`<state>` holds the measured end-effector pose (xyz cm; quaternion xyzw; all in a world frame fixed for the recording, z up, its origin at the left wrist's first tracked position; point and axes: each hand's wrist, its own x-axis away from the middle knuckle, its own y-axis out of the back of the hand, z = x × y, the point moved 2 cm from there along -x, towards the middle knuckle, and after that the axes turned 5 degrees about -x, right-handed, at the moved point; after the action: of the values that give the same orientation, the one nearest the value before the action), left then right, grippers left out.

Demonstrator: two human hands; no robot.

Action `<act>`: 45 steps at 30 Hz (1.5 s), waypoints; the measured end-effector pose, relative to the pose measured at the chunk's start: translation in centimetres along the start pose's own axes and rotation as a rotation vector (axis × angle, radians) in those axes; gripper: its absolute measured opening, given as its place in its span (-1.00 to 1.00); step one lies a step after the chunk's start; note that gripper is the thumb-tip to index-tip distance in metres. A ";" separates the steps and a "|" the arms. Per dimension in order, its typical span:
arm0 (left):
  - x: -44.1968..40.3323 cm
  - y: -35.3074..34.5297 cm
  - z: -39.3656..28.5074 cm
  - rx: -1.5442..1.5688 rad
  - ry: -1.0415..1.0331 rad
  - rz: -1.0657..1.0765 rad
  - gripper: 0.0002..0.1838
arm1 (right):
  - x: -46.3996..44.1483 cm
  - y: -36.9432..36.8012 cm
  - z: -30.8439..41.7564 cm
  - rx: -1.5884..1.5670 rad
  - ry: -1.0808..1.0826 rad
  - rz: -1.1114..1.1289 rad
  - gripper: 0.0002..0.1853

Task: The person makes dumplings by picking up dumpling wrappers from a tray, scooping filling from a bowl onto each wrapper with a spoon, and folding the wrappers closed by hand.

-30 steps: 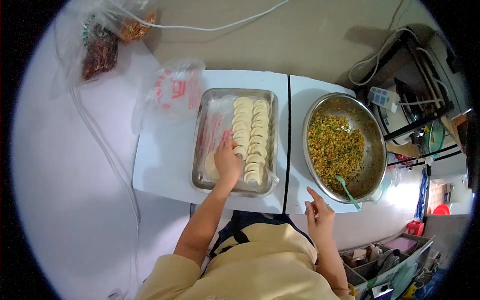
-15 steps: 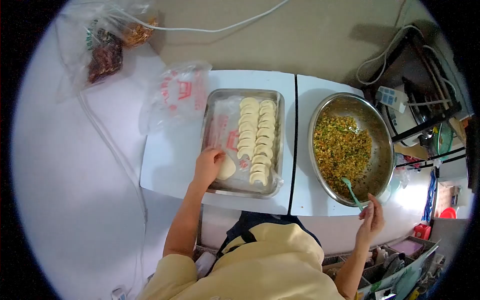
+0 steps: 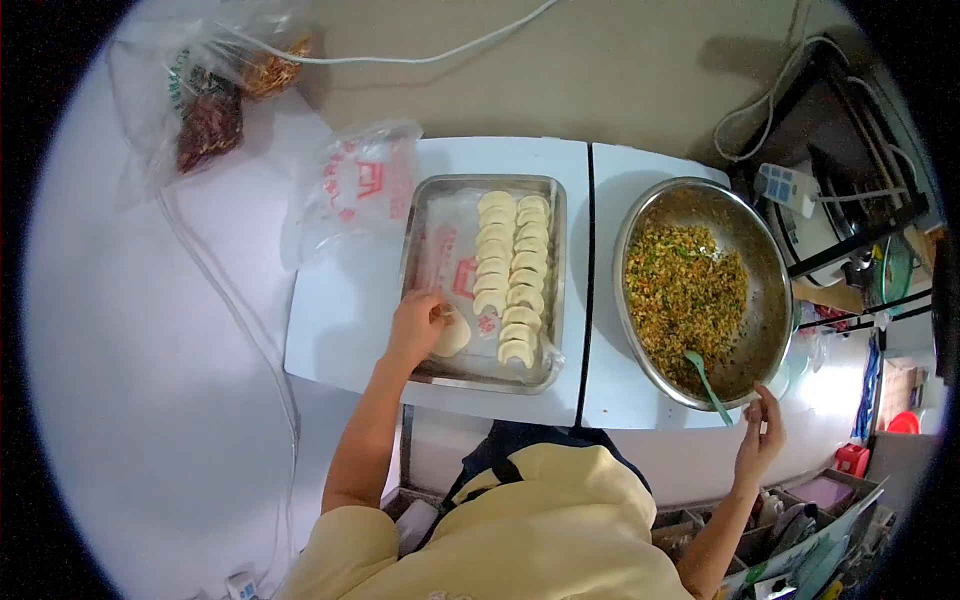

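Observation:
My left hand [image 3: 413, 328] is closed at the left edge of a steel tray, its fingertips pinching the edge of a round dumpling wrapper [image 3: 455, 336]. Two columns of folded dumplings [image 3: 494, 240] lie on plastic film in the tray [image 3: 485, 385]. At the near right rim of a big steel bowl [image 3: 762, 350], my right hand [image 3: 760, 440] is held with its fingers apart and nothing visible in them. Chopped filling [image 3: 685, 300] covers much of the bowl's inside. A pale green spoon [image 3: 706, 385] rests in it, handle over the rim, just left of my right hand.
A clear plastic bag with red print [image 3: 360, 185] lies behind the tray's left side. Bagged dry goods [image 3: 210, 125] sit at the far left. A white cable [image 3: 400, 60] runs along the back. A power strip [image 3: 787, 188] and a dark rack stand right of the bowl.
My right hand has moved slightly right, away from the spoon's handle, and the spoon stays in the bowl. My left hand remains at the wrapper. The view has shifted slightly.

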<state>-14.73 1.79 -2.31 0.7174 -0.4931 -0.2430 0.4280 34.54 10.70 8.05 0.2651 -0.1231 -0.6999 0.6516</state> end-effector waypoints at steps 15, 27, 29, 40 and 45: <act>3.7 0.4 -8.4 1.706 0.277 -0.027 -0.87 | -1.3 -1.6 -0.8 0.182 0.283 0.284 -0.74; 4.9 -5.5 -20.5 1.825 0.554 0.463 -0.65 | -1.6 0.7 -2.3 0.028 -0.173 -0.049 -0.82; 4.8 -5.7 -21.7 1.808 0.577 0.441 -0.59 | -1.4 0.1 -2.9 -0.023 -0.163 -0.021 -0.80; 3.4 -6.3 -24.4 1.840 0.515 0.516 -0.62 | -0.3 -0.5 -4.0 -0.439 -0.246 0.237 -0.78; 2.9 -6.4 -25.3 1.839 0.468 0.512 -0.64 | -0.1 -0.8 -3.7 -0.553 -0.383 0.189 -0.74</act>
<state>9.17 9.56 5.49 0.6725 -0.5334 0.4838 -0.1707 35.84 11.53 4.60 -0.0702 -0.0730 -0.6803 0.7259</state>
